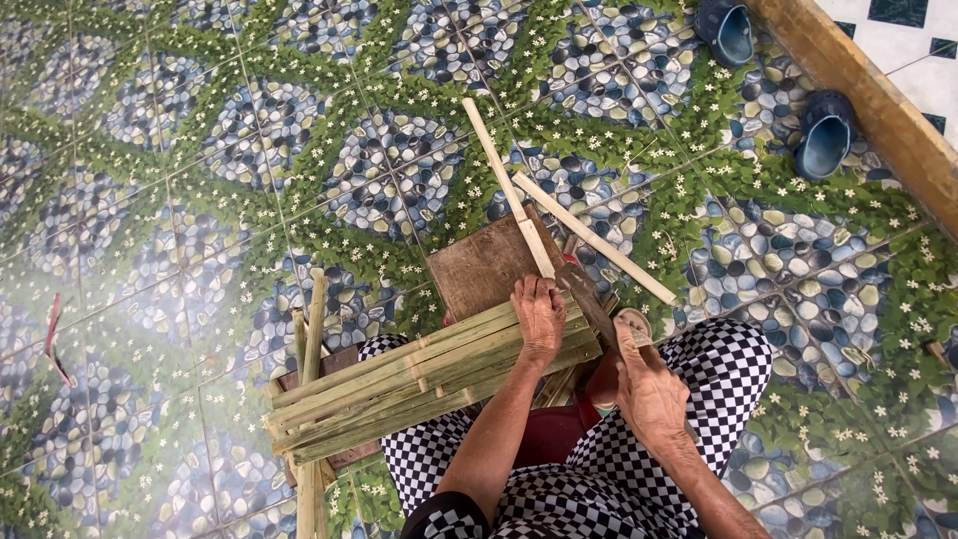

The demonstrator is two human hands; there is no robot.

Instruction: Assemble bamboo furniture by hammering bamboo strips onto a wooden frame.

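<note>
My left hand [540, 316] grips a long pale bamboo strip [502, 180] that stands tilted on a brown wooden block [481, 268]. My right hand [647, 387] holds the handle of a dark heavy knife [589, 299], its blade set against the strip's lower end by my left hand. A bundle of split greenish bamboo strips [419, 384] lies across my lap, over my black-and-white checked trousers [718, 369]. A second pale bamboo strip [594, 238] lies slanting to the right of the block.
The floor is tiled with a blue pebble and green leaf pattern [200, 180]. Two blue slippers [824, 135] lie at top right beside a wooden beam [878, 105]. More bamboo sticks [311, 329] stand at my left knee. A red scrap [52, 329] lies far left.
</note>
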